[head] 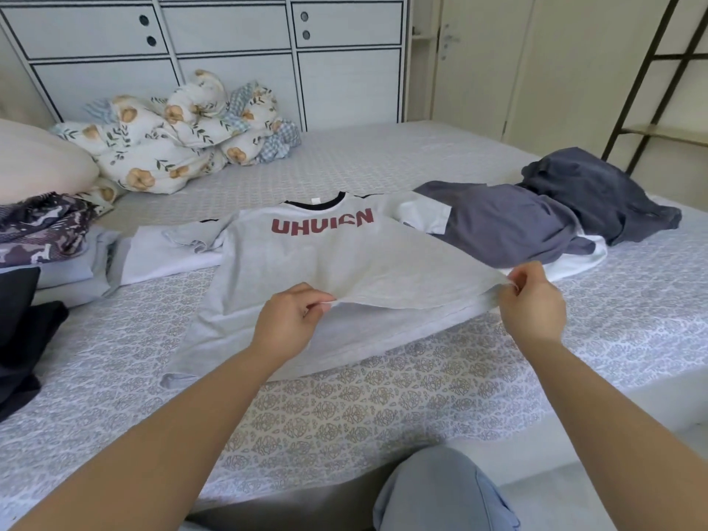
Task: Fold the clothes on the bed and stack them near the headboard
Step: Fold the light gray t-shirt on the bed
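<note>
A light grey T-shirt (344, 258) with red letters and a black collar lies spread on the bed (383, 396), its collar pointing away from me. My left hand (287, 320) pinches the near hem at its middle and lifts it. My right hand (532, 304) pinches the hem's right corner, also raised off the bed. A dark blue-grey garment (513, 224) lies crumpled to the right, over a white one (586, 254). At the left edge sits a stack with a patterned dark piece (42, 228) on pale blue cloth (72, 274).
A floral duvet (180, 136) is bunched at the far left beside a pale pillow (38, 162). Black clothing (23, 331) lies at the left edge. White cabinets (230, 44) stand behind the bed. A dark metal rack (651, 70) stands at the right. My knee (440, 492) is at the bottom.
</note>
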